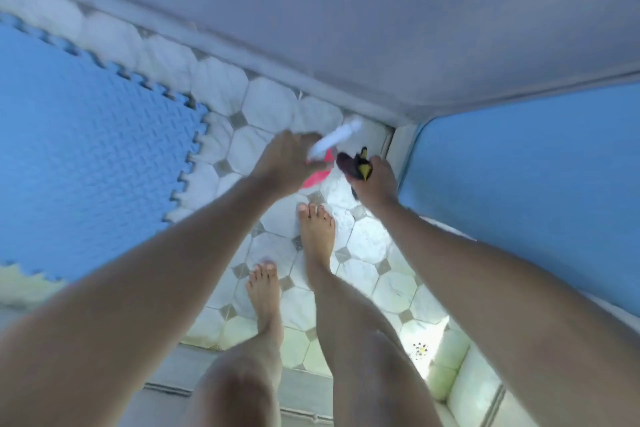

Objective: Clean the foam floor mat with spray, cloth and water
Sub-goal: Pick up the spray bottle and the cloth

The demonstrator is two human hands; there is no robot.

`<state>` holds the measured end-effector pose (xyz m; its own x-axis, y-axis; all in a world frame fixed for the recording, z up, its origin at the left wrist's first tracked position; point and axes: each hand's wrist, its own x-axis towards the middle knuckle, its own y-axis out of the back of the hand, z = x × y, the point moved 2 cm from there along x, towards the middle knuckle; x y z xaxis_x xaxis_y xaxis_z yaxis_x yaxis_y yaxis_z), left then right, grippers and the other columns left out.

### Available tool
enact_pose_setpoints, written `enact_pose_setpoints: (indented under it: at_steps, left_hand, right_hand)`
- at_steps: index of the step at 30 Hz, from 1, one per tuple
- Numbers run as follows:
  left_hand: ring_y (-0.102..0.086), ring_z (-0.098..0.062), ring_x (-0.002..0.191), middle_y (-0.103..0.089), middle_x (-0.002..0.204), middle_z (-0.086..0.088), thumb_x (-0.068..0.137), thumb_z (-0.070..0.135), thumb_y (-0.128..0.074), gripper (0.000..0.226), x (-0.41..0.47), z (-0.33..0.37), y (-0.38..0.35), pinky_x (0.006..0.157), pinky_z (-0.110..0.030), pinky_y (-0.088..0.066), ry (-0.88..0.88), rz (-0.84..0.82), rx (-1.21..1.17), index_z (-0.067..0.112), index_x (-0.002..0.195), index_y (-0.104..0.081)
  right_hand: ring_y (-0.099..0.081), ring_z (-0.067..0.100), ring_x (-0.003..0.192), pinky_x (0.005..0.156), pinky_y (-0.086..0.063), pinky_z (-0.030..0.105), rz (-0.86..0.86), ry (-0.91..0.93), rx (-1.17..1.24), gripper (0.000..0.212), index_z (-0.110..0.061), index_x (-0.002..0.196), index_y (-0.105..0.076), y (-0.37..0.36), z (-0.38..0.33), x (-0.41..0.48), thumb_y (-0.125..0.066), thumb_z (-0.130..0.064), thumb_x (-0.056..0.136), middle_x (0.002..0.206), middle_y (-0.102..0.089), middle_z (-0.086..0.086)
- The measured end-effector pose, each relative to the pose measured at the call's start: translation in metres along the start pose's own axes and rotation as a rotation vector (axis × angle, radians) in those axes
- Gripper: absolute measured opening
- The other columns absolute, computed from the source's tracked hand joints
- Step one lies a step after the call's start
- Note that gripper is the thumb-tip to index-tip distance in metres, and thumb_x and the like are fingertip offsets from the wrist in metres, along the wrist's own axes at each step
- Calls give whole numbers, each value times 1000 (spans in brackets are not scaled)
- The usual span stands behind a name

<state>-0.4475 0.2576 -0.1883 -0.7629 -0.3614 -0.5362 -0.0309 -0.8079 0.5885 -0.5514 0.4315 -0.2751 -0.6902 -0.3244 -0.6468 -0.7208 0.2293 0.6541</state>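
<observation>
A blue foam floor mat with jigsaw edges lies on the tiled floor at the left. My left hand is closed around a white, blurred bottle-like thing with a pink part under it. My right hand grips a dark object with a yellow tip, close beside the left hand. Both hands hover above the floor near the room's corner. What the dark object is stays unclear through the blur.
White octagonal floor tiles run between the mat and a second blue panel at the right. My bare feet stand on the tiles. A grey wall and its skirting close the far side. A floor drain sits at lower right.
</observation>
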Motion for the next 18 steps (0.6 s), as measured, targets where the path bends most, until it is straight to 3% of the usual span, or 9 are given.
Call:
enact_pose_setpoints:
  at_steps: [4, 7, 9, 11, 15, 18]
  left_hand:
    - [-64, -12, 63, -66, 81, 11, 88, 36, -76, 35, -97, 63, 78, 67, -29, -58, -44, 66, -15, 18, 117, -71]
    - [-53, 3, 53, -53, 67, 23, 86, 34, -78, 29, -166, 130, 140, 59, -6, -48, -127, 100, -9, 19, 110, -74]
    - [-56, -6, 60, -56, 69, 19, 85, 35, -79, 27, -211, 177, 176, 61, -2, -41, -176, 55, 2, 19, 107, -74]
    - [-57, -9, 67, -56, 69, 21, 85, 37, -78, 29, -251, 222, 204, 60, -3, -37, -261, 2, 33, 22, 110, -74]
    - [-53, -7, 67, -53, 66, 28, 85, 42, -77, 26, -318, 312, 230, 61, -7, -35, -487, -59, 121, 28, 107, -73]
    - [-50, -11, 66, -57, 68, 18, 85, 49, -71, 25, -358, 385, 223, 63, -25, -43, -660, -123, 178, 30, 102, -70]
  right_hand:
    - [-63, 22, 80, 64, -46, 33, -25, 34, 274, 26, -14, 97, -55, 69, -49, -121, -72, -26, 82, 88, -65, 4]
    - [-63, 13, 85, 70, -47, 23, 9, 85, 405, 24, -18, 109, -61, 132, -80, -212, -70, -12, 87, 93, -68, -5]
    - [-65, 7, 89, 72, -47, 19, 38, 85, 471, 26, -26, 111, -62, 173, -91, -270, -67, -12, 90, 96, -70, -10]
    - [-65, 4, 89, 75, -51, 23, 97, 84, 511, 28, -30, 113, -62, 211, -91, -323, -66, -13, 92, 96, -71, -13]
    - [-67, 17, 88, 79, -55, 39, 234, 72, 604, 24, -34, 103, -66, 296, -79, -425, -66, -14, 89, 88, -71, -9]
    - [-66, 13, 82, 75, -56, 38, 369, 91, 645, 26, -40, 99, -66, 352, -48, -496, -68, -17, 87, 83, -70, -12]
